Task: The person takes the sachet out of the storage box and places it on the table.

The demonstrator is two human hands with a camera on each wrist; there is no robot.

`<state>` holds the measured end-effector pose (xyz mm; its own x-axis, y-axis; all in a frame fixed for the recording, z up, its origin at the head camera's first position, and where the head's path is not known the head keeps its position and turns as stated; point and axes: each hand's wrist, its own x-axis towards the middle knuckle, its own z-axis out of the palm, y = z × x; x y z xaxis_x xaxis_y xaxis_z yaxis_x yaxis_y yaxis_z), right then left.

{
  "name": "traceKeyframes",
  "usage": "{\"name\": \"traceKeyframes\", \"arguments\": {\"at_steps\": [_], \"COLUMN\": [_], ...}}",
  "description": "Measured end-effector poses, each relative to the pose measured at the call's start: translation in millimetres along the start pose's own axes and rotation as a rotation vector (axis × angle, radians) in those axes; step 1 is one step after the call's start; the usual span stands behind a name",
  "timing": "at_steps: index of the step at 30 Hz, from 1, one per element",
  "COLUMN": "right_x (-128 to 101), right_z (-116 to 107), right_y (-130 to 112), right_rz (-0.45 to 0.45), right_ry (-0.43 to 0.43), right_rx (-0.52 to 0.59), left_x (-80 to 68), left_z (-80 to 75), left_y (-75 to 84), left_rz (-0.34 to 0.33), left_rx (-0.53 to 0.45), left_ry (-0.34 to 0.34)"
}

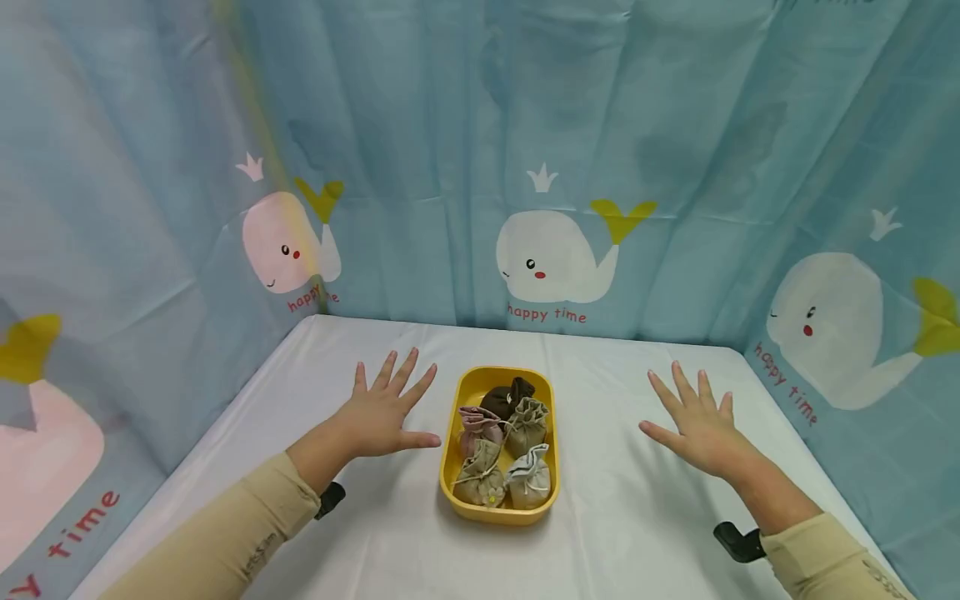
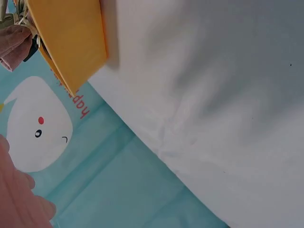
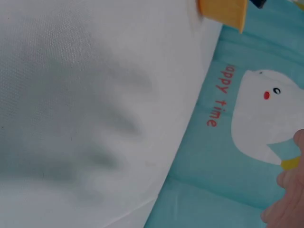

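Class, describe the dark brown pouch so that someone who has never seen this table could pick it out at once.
Find the yellow tray in the middle of the white table, between the two open hands. The dark brown pouch lies at its far end. It is the only dark one; its neighbours are pink, beige and pale grey.

Head view high, facing forward-down; wrist views close over tablecloth (image 2: 213, 118); all share yellow tray (image 1: 452, 454).

Yellow tray (image 3: 222, 10) cut off at top edge
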<state>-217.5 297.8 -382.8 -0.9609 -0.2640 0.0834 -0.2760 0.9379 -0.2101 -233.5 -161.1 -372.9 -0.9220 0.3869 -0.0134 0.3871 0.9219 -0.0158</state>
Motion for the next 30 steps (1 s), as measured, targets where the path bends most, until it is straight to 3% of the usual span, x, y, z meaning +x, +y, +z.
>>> {"name": "traceKeyframes", "arguments": {"at_steps": [21,30], "right_x": [5.2,6.9], "right_z": [2.6,5.2], "right_y": [-5.9,-5.4], "right_rz": [-0.023,-0.014], "right_ry": [0.011,0.001], "right_rx": [0.006,0.019], "left_x": [2.3,5.8], "left_z": [11.0,13.9], "left_y": [2.8,4.1], "left_rz": [0.065,0.150], "left_rx": [-0.024,-0.022], "left_ry": [-0.001,0.018]}}
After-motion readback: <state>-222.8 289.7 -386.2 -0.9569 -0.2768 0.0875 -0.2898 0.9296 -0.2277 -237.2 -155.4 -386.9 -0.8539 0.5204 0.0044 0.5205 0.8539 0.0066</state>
